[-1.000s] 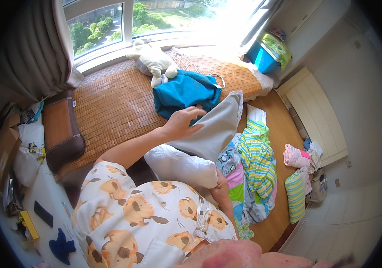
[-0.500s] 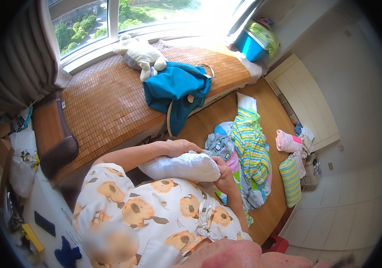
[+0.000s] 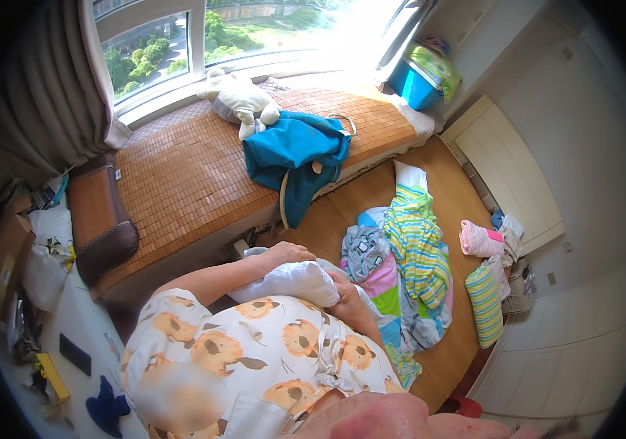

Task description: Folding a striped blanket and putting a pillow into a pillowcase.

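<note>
In front of my body, both hands grip a soft, plump white pillow (image 3: 292,283). My left hand (image 3: 289,254) is closed over its far side, with the knuckles on top. My right hand (image 3: 344,296) closes round its right end, and my body hides part of the near side. Beyond my hands, on the wooden floor, lies a heap of bedding with a yellow, green and blue striped cloth (image 3: 415,238) on top. A grey patterned cloth (image 3: 366,252) is at the heap's left side.
Across the far side stretches a window bed with a brown tile mat (image 3: 189,164), holding a teal bag (image 3: 295,146) and a white plush toy (image 3: 238,99). A striped pillow (image 3: 484,307) and rolled pink towel (image 3: 480,239) lie to the right. A white desk (image 3: 101,322) stands left.
My left hand has shifted a little left along the pillow, and my right hand has moved left and nearer to me. Less of the pillow's length shows. The whole view has shifted slightly.
</note>
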`<state>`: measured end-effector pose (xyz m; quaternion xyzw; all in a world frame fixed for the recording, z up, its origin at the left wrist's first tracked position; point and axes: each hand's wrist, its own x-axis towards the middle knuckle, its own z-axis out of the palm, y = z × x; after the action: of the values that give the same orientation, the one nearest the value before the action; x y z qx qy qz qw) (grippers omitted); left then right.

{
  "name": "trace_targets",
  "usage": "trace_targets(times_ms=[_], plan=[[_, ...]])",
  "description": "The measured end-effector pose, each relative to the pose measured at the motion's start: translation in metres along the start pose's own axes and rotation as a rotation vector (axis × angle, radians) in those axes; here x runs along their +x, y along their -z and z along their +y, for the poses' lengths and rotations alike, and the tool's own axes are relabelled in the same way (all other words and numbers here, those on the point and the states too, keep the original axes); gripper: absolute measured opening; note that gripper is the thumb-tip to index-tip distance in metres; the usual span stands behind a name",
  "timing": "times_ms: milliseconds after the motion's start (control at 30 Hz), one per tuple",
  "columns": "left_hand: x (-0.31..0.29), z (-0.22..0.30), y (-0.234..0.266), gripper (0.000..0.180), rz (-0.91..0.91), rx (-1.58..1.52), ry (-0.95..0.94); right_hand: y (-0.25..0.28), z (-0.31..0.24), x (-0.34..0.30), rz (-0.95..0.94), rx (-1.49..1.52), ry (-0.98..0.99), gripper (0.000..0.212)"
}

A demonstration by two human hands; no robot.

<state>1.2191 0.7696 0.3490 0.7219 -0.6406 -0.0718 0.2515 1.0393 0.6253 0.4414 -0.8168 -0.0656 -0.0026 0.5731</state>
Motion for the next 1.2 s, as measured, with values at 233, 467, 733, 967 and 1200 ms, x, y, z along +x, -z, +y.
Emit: trace_targets(times_ms=[233,467,733,967,1200], plan=[[-0.015,-0.007,-0.005,0.025,0.157,-0.221,0.081,-0.004,0.014,0.006,-0.02,-0.007,0.051,0.035],[-0.009,0.002,-0.002,0.01,0.459,-0.477,0.307,-0.007,0.016,0.008,0.104,-0.195,0.147,0.04],[0.007,0.003,0.007,0.019,0.428,-0.439,0.063,0.0,0.012,0.014,0.084,0.042,-0.104,0.042],[0.014,0.009,0.015,0.014,0.53,-0.385,0.068,-0.004,0.032,0.011,0.161,0.057,-0.056,0.042],[0.026,0.009,0.012,0.015,0.46,-0.501,-0.034,0.015,0.015,0.02,0.036,0.008,-0.192,0.049]])
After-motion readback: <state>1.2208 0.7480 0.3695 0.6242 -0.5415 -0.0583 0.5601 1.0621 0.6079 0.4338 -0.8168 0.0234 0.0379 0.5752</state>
